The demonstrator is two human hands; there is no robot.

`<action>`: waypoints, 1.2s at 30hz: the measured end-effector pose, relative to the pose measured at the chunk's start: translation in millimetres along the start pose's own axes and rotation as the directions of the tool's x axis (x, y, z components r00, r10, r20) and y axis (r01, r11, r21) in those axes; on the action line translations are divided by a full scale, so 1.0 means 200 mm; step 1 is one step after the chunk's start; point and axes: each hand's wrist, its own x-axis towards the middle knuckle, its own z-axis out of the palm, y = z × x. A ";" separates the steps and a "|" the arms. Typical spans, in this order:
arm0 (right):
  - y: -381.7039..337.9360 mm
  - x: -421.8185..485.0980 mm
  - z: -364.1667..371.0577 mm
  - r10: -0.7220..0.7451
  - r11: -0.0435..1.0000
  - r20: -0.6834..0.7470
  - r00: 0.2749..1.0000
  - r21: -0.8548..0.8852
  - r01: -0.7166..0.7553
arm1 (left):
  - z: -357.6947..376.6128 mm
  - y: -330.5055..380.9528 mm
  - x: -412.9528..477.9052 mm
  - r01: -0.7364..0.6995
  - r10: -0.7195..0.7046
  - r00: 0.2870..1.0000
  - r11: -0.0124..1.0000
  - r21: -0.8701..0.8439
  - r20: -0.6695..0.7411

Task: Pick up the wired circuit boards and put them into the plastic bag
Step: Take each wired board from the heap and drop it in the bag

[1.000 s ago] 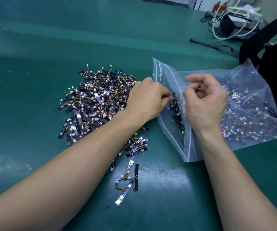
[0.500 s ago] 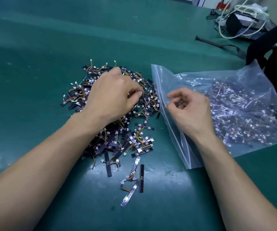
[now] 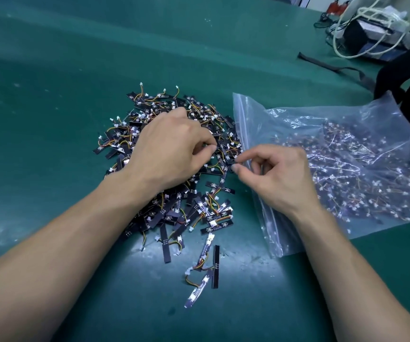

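Several stray wired circuit boards (image 3: 215, 265) lie nearest us at lower centre, loose on the green desk (image 3: 50, 95) below the main heap (image 3: 199, 213). Moving up, the left hand (image 3: 171, 149) has swung back off the bag mouth and is down on the middle of the heap, its grip curled into the boards, gathering a fresh clutch. The right hand (image 3: 280, 174) has let go of the bag's lip too and slid left to the heap's right edge. Its grip is pinched, thumb against forefinger, on what looks like one dark board just beside the zip. So the last load is in, and a new pickup is on!

Right of centre, the plastic bag (image 3: 347, 134) lies flat with its mouth toward the heap, already well stocked with boards that show through the film. Nobody holds that mouth open, so I reckon a hand must return there before the next drop. Plenty remain in the heap. Far upper right, a black strap (image 3: 322, 63) and white cables (image 3: 384, 14) sit well apart.
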 end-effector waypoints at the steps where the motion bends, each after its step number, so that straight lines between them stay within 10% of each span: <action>1: 0.00 0.00 0.01 0.011 1.000 0.018 1.000 0.004 -0.011 | 0.00 0.00 0.00 -0.006 0.006 1.000 1.000 -0.003 0.011; 36: -0.02 0.03 0.08 0.162 0.971 0.026 0.987 -0.185 -0.154 | 0.02 0.00 0.00 -0.042 0.042 0.999 0.998 -0.052 0.012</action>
